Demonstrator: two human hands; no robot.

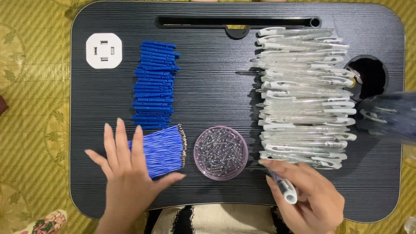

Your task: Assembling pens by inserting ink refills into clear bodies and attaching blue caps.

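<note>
Your left hand (pixel 128 173) lies flat with fingers spread over the bundle of thin blue ink refills (pixel 164 149), keeping them from rolling on the dark ribbed surface (pixel 216 86). Your right hand (pixel 310 197) is closed around a clear plastic pen barrel with a white clip (pixel 286 188), beside the round dish of small metal springs (pixel 221 152) and below the stacked clear barrels (pixel 303 95), all within easy reach.

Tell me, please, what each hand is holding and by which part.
The right hand grips a pen around its middle. The left hand holds nothing; it lies flat on the blue refills.
</note>
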